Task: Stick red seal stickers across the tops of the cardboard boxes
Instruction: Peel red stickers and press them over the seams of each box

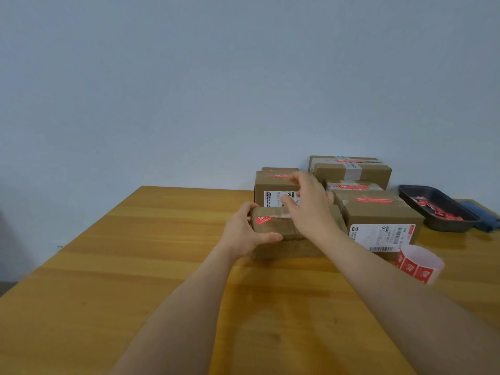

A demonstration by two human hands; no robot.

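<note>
A small brown cardboard box (273, 229) sits on the wooden table (135, 266) in front of me, with a red seal sticker (263, 219) showing on its top left. My left hand (243, 234) grips the box's left end, thumb on the front edge. Over the box top lies my right hand (308, 209), blurred, its fingers stretched out to the left over a clear tape strip; it hides the box's right part. A roll of red seal stickers (418, 263) stands on the table at the right.
Several more cardboard boxes stand behind, each with a red sticker on top: one at the back (276, 189), a large one (378, 217) at right, a taped one (351, 169) furthest back. A black tray (438, 209) with red scraps and a blue cloth (484, 215) lie far right.
</note>
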